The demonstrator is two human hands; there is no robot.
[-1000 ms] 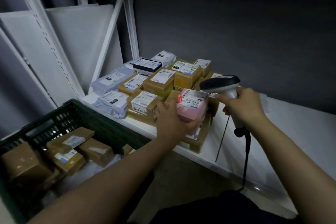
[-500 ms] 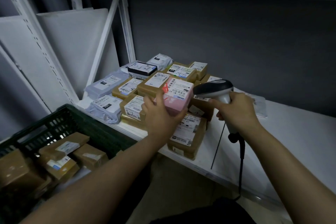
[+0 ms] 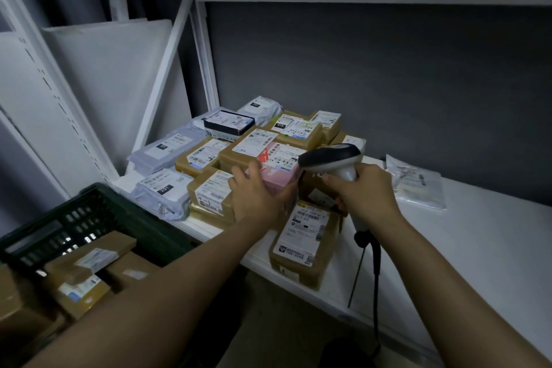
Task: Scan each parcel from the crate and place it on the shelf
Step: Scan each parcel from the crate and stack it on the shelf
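My left hand [image 3: 254, 197] grips a pink parcel [image 3: 279, 169] with a white label, holding it over the stack of parcels on the white shelf [image 3: 478, 242]. My right hand [image 3: 363, 194] grips a black and white barcode scanner [image 3: 331, 158] by its handle, its head right beside the pink parcel's right end. The scanner's cable [image 3: 377, 278] hangs down past the shelf edge. A dark green crate [image 3: 77, 218] at lower left holds several brown boxes [image 3: 89, 260].
Many labelled brown boxes and grey mailer bags [image 3: 167, 146] fill the shelf's left part. A brown box [image 3: 304, 245] lies at the front edge. A clear plastic bag [image 3: 415, 182] lies to the right. White shelf uprights [image 3: 206, 69] stand behind.
My left hand carried the pink parcel away from me and up over the stacked boxes. The scanner stayed close beside it, and the view shifted slightly.
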